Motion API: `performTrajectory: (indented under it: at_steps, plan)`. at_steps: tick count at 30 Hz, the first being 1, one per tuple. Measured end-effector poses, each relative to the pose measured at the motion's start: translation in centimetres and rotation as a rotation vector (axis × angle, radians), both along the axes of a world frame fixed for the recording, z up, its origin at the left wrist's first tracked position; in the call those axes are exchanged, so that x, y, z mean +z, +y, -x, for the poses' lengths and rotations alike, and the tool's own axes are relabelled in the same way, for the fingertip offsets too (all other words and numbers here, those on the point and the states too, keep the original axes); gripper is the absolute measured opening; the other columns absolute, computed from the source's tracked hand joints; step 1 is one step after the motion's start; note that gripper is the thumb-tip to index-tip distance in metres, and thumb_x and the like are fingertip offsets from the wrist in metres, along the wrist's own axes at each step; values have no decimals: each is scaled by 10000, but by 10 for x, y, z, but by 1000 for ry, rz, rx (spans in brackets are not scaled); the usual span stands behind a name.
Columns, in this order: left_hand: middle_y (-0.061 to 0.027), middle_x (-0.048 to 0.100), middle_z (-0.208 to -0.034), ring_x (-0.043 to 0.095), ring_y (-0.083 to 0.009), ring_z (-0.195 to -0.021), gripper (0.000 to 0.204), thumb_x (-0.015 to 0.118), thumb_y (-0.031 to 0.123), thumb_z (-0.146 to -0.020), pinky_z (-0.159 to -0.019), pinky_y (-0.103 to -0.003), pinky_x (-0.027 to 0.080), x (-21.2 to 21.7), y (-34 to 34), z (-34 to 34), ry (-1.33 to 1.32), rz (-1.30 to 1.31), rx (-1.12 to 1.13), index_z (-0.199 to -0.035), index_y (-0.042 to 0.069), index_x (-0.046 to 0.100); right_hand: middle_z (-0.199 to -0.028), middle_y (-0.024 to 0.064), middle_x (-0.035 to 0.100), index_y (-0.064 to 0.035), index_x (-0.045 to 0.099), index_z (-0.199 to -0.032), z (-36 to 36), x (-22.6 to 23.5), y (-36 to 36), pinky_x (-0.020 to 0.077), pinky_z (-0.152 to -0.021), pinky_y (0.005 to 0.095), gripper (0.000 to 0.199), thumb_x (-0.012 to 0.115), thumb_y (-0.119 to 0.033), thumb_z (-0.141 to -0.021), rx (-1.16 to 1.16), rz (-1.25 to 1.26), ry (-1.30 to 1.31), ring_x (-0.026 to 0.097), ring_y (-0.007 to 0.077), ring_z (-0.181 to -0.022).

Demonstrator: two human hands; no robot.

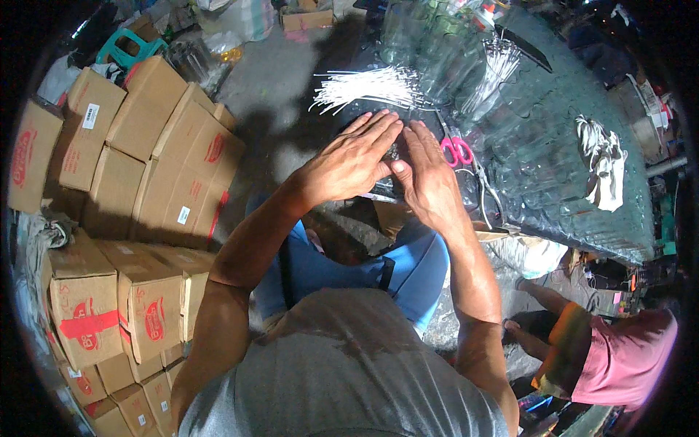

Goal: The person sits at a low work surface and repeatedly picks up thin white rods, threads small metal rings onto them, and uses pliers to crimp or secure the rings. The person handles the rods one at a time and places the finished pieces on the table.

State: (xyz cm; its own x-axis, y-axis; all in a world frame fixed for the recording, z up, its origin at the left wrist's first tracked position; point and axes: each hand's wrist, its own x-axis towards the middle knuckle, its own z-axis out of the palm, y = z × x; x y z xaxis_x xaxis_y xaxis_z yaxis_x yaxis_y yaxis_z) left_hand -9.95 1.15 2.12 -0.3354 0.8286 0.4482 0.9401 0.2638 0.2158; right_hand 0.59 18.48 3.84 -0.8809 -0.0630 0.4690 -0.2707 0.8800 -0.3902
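My left hand lies flat on the dark tabletop, fingers stretched forward. Beside it my right hand also rests flat, its thumb close to the left one. Both appear to press on clear plastic; whatever is beneath the palms is hidden. Just beyond the fingertips lies a loose bundle of thin white strips, spread sideways. To the right of my right hand are scissors with pink handles and a slim metal tool whose kind I cannot make out. A second bundle of white strips sits farther back.
Clear plastic sheeting covers the table, with a white cloth glove at its right. Stacked cardboard boxes rise along my left. A teal plastic stool stands behind them. At the lower right is another person in a pink shirt.
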Motion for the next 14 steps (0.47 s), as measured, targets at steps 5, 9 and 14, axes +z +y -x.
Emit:
performTrajectory:
  at_steps: [5, 9, 14]
  plan:
    - [-254, 347, -1552, 292, -358, -1478, 717, 555, 378, -957, -1232, -478, 182, 5, 5, -6, 84, 164, 14, -1467, -87, 361, -1453, 312, 450, 107, 465, -1391, -14, 1, 5, 278, -1154, 583, 739, 594, -457, -932, -5, -283, -34, 409, 429, -1395]
    - [-247, 345, -1558, 279, -360, -1484, 745, 543, 420, -954, -1230, -487, 169, 4, 6, -10, 86, 88, 26, -1471, -86, 361, -1481, 305, 426, 114, 423, -1424, -19, 0, 5, 219, -1182, 581, 874, 574, -563, -892, -6, -337, 6, 379, 416, -1422]
    - [-240, 323, -1572, 269, -354, -1490, 787, 529, 473, -959, -1231, -485, 165, 5, 3, -10, 73, 142, 7, -1484, -82, 341, -1496, 295, 414, 110, 385, -1448, -21, -2, 3, 192, -1194, 578, 947, 569, -619, -873, -1, -357, -66, 361, 403, -1437]
